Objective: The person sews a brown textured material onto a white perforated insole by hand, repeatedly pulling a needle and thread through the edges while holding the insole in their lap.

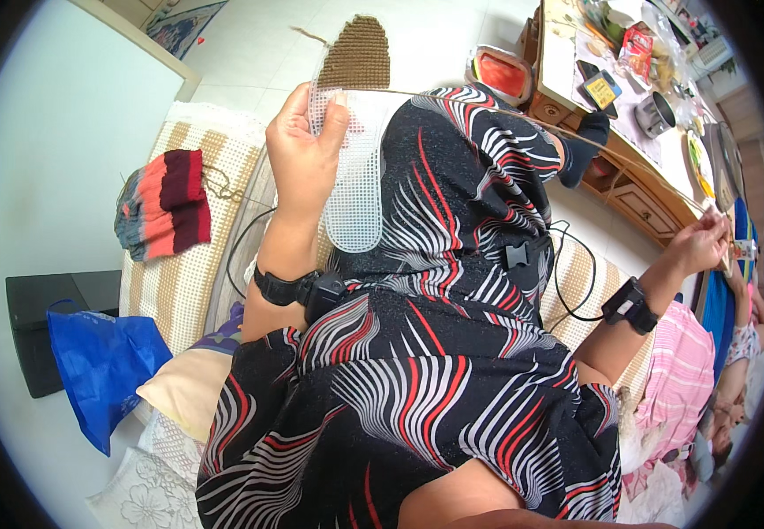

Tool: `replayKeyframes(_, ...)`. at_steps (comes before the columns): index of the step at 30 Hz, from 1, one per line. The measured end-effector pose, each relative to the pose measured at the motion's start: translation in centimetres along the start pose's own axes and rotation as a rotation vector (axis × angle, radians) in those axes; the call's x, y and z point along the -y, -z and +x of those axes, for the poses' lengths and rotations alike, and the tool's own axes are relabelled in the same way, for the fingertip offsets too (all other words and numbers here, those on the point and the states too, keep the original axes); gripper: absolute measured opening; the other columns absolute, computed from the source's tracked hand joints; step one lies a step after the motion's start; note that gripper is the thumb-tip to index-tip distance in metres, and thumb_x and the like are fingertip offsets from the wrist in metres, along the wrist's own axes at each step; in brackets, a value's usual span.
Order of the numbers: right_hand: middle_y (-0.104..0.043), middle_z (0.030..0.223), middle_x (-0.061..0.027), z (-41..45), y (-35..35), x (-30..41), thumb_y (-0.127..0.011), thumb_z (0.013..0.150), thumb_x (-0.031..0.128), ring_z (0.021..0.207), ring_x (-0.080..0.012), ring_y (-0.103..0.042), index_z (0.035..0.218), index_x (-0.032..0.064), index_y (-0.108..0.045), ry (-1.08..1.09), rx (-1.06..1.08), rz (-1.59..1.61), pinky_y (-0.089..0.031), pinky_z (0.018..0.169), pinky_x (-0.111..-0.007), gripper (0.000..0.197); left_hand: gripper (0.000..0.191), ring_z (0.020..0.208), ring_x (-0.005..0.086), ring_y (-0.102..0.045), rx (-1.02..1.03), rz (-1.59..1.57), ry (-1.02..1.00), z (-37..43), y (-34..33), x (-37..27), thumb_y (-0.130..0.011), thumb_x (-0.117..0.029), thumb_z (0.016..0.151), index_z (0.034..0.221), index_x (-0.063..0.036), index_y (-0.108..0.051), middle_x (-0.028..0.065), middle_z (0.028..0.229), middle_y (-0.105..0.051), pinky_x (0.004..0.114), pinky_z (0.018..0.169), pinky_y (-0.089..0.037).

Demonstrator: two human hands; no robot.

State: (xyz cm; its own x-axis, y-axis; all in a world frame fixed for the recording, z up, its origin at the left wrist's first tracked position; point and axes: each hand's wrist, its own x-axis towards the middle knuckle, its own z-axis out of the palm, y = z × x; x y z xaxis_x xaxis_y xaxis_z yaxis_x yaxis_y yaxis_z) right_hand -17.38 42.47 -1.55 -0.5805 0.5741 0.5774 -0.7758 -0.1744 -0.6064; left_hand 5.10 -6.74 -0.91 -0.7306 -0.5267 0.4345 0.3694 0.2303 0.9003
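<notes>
My left hand [312, 142] grips the side of a sole-shaped plastic mesh canvas [355, 198], thumb on top. The far end of the canvas is covered with brown yarn stitches [358, 56], and a short yarn tail sticks out at its upper left. From the edge of the stitched part a long brown yarn [487, 106] runs taut to the right, over my knee and past the wooden table. At its other end my right hand [702, 241], raised far out at the right, pinches the yarn between closed fingers. Whether a needle is there cannot be told.
A striped knitted piece [167, 205] with yarn lies on the seat cover at left, above a blue bag [104, 364]. The table [640, 205] at right holds phones, a metal pot [654, 114] and food packets. Another person [739, 357] lies at the far right. Black cables run beside both my arms.
</notes>
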Motion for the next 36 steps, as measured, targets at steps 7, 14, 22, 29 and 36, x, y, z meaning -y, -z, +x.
replayKeyframes(7, -0.059, 0.094, -0.0058, -14.5, -15.8, 5.5, -0.053, 0.089, 0.003, 0.083, -0.0108, -0.055, 0.097, -0.0013, -0.06, -0.058, 0.616, -0.262, -0.044, 0.075, -0.021, 0.011, 0.013, 0.07, 0.0045, -0.053, 0.086, -0.134, 0.125, -0.6, -1.4, -1.2, -0.057, -0.008, 0.088, 0.095, 0.0028, -0.056, 0.0019, 0.082, -0.06, 0.019, 0.064, -0.043)
replayKeyframes(14, -0.055, 0.08, -0.0083, -21.9, -22.9, 7.4, -0.064, 0.075, -0.002, 0.069, -0.0193, -0.057, 0.088, 0.0013, -0.06, 0.152, 1.158, -0.109, -0.046, 0.059, -0.028, 0.014, 0.013, 0.067, 0.0049, -0.053, 0.164, -0.157, 0.143, -1.1, -2.8, -2.0, -0.058, -0.011, 0.088, 0.09, 0.0008, -0.055, 0.0031, 0.078, -0.06, 0.019, 0.061, -0.042)
replayKeyframes(22, -0.053, 0.079, -0.0092, -23.0, -23.0, 6.6, -0.064, 0.074, -0.001, 0.068, -0.0239, -0.056, 0.087, 0.0025, -0.06, 0.181, 1.216, -0.147, -0.046, 0.059, -0.03, 0.015, 0.013, 0.067, 0.0061, -0.054, 0.198, -0.139, 0.169, -1.3, -2.4, -1.8, -0.058, -0.01, 0.088, 0.09, 0.0019, -0.055, 0.0042, 0.079, -0.061, 0.019, 0.061, -0.043)
replayKeyframes(29, -0.052, 0.078, -0.0091, -23.1, -23.0, 6.9, -0.063, 0.072, -0.003, 0.068, -0.0242, -0.056, 0.086, 0.0023, -0.059, 0.185, 1.219, -0.172, -0.046, 0.059, -0.031, 0.015, 0.013, 0.068, 0.0072, -0.055, 0.205, -0.193, 0.177, -1.4, -3.1, -2.3, -0.058, -0.009, 0.088, 0.091, 0.0033, -0.055, 0.005, 0.081, -0.06, 0.021, 0.063, -0.045)
replayKeyframes(36, -0.052, 0.078, -0.0097, -23.2, -22.9, 7.3, -0.064, 0.069, -0.004, 0.068, -0.0254, -0.056, 0.085, 0.0016, -0.058, 0.236, 1.211, -0.193, -0.046, 0.059, -0.033, 0.018, 0.013, 0.068, 0.007, -0.055, 0.211, -0.119, 0.159, -1.7, -3.1, -2.4, -0.057, -0.008, 0.088, 0.093, 0.0043, -0.057, 0.0045, 0.08, -0.061, 0.021, 0.063, -0.046)
